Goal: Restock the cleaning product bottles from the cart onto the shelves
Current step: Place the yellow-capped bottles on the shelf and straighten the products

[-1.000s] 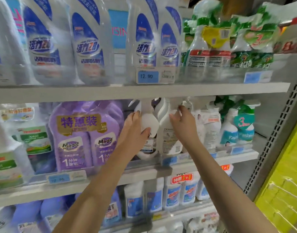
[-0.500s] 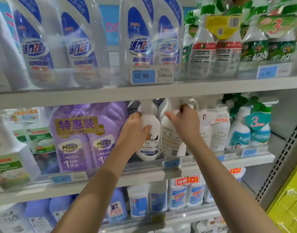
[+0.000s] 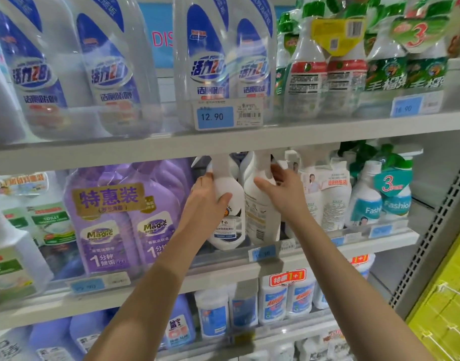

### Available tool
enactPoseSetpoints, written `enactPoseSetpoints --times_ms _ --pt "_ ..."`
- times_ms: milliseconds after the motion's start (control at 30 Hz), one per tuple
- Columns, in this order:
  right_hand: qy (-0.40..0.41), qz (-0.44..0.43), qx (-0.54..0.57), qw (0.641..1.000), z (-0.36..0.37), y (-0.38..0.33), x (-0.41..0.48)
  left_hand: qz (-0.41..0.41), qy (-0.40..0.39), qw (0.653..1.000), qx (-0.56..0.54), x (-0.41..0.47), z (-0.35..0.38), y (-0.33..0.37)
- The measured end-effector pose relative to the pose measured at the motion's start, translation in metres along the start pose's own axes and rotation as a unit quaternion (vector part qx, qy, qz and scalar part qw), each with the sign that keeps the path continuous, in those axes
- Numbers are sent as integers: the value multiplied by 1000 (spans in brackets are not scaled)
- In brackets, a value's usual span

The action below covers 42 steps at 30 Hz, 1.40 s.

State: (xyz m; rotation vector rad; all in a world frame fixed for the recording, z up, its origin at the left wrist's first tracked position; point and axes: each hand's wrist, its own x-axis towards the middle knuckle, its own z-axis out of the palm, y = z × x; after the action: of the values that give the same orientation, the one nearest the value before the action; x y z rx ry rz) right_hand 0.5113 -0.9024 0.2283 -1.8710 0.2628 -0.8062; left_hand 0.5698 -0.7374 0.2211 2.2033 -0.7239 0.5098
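Note:
Two white spray bottles stand side by side on the middle shelf (image 3: 315, 252). My left hand (image 3: 205, 199) grips the rounded left spray bottle (image 3: 227, 225) at its shoulder, thumb across the front. My right hand (image 3: 283, 194) holds the taller right spray bottle (image 3: 260, 217) near its neck, fingers reaching behind the trigger. Both bottle tops are partly hidden under the upper shelf's edge. No cart is in view.
Purple Magic bottles (image 3: 106, 222) fill the shelf to the left, white and green spray packs (image 3: 380, 199) to the right. Clear blue-labelled bottles (image 3: 210, 61) line the upper shelf (image 3: 223, 142). Small white bottles (image 3: 275, 300) sit below. A yellow rack (image 3: 447, 308) stands at the right.
Both hands stay on the two spray bottles. My right hand's fingers have shifted a little around the bottle neck, and the view has tilted slightly upward and closer.

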Motion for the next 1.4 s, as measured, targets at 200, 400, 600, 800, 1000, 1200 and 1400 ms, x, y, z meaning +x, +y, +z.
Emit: enactPoseSetpoints --times_ms 200,400,600,800,1000,1200,1400 --pt "-107 43 32 993 -10 -9 10 -5 -14 1000 6 -3 -3 2" --pt "-211 71 126 967 -27 -7 24 -18 -14 1000 17 -5 -4 3" --pt "-89 11 78 993 -18 -15 17 -26 -11 999 17 -6 -4 5" --pt "-107 -27 -82 990 -21 -17 13 -33 -9 999 18 -7 -5 7" --pt "-4 -39 -193 980 -15 -20 7 -51 -21 998 44 -3 -12 7" --pt "56 -20 -221 973 -7 -21 6 -77 -71 993 52 3 -21 5" --pt "10 -29 -115 993 -9 -19 11 -86 -81 992 52 4 -28 10"
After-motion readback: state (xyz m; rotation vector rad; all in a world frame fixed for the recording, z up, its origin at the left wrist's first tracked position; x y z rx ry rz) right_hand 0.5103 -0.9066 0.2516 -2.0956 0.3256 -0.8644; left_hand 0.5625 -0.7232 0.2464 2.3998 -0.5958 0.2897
